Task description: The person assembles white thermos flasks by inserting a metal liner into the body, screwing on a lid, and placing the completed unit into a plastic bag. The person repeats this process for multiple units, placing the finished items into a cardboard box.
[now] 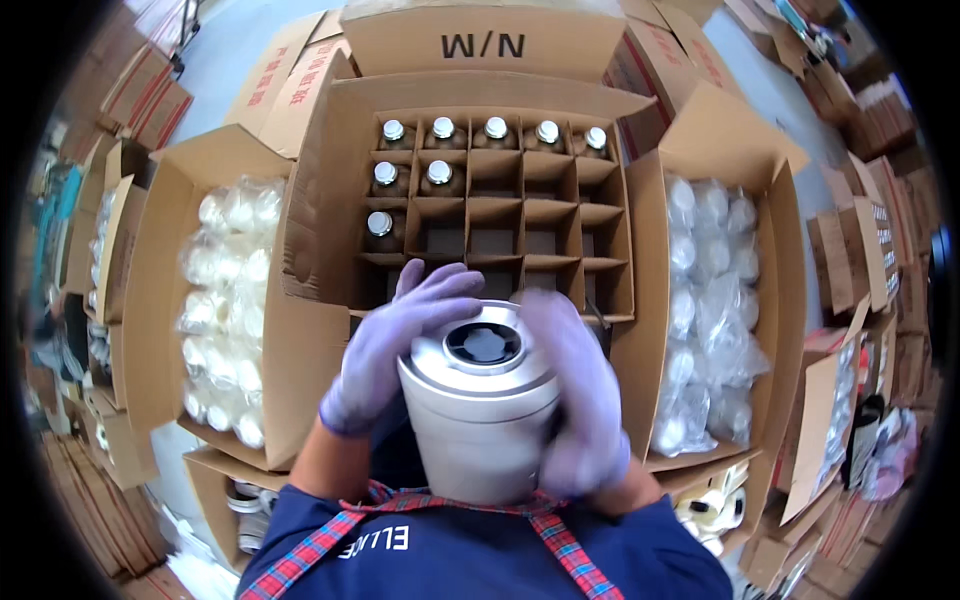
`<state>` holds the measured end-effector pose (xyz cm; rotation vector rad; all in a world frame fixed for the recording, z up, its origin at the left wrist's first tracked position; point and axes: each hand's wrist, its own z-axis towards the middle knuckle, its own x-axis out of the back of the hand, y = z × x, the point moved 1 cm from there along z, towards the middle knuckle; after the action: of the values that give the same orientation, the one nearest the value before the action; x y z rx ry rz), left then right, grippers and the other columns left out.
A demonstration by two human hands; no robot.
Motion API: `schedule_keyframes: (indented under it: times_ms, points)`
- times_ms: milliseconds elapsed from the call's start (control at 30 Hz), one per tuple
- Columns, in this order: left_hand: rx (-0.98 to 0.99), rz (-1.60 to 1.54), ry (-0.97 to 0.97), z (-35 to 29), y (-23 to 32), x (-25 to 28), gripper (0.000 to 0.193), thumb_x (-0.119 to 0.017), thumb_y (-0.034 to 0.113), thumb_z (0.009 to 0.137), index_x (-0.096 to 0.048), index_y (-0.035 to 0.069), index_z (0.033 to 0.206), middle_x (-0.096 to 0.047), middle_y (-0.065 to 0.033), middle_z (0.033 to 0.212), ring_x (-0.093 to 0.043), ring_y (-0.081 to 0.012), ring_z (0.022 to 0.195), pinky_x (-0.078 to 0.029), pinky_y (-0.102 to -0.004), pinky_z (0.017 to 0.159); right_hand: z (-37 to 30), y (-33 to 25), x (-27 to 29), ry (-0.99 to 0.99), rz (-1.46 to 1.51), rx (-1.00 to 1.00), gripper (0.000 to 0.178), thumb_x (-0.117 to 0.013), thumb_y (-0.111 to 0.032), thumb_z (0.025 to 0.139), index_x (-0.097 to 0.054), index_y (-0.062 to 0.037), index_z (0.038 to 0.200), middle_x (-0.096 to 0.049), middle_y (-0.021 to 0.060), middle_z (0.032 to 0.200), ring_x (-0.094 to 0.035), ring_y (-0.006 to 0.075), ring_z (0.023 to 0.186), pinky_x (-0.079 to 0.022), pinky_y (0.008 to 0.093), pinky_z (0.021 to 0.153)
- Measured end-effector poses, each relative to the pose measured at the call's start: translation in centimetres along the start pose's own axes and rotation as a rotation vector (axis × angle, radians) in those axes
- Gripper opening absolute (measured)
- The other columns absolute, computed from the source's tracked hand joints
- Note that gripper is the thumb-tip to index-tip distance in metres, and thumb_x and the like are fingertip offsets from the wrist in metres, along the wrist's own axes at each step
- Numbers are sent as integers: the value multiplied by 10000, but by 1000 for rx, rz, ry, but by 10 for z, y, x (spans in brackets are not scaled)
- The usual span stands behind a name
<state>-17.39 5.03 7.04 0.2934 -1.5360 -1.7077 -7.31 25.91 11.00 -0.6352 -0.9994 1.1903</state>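
Note:
A silver-grey cylindrical canister (480, 430) stands upright close against my body, with a stepped rim and a round black centre (485, 345) on top. My left hand (405, 330), in a pale purple glove, grips its upper left side, fingers reaching over the far rim. Along the right side is my right hand (580, 390), gloved alike and smeared by motion; its fingers cannot be made out. Beyond the canister, a divided cardboard box (345, 180) holds several silver-topped bottles (439, 175) in its back rows and left column. Some nearer compartments are hidden by my hands.
Open cartons with plastic-wrapped white pieces flank me, one on the left (150, 330) and one on the right (785, 330). Their flaps stand up beside my arms. Lower boxes with pale round parts (715, 505) sit near my elbows. Another carton (480, 45) stands behind the divided box.

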Motion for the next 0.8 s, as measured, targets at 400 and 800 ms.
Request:
schedule_keyframes:
  times_ms: [400,800]
  points:
    - [95,-157,142,-3,21,-6,541,-414,242,975,-517,-75,1401,-538,-237,1422,-409,-315,1415,-200,-395,1212,1,-12,9,-102,-89,-126,938,-559,-814,781,-646,45,1148,-582,259,1270,-592,438,1162,-419,518,1048]
    - [242,-161,31,14,-11,-8,556,-382,231,1006,-419,-26,1498,-398,-209,1571,-273,-286,1513,-135,-443,1239,26,-10,23,-136,-517,-52,734,-560,-575,913,-565,71,1261,-505,294,1399,-497,478,1301,-378,506,1125]
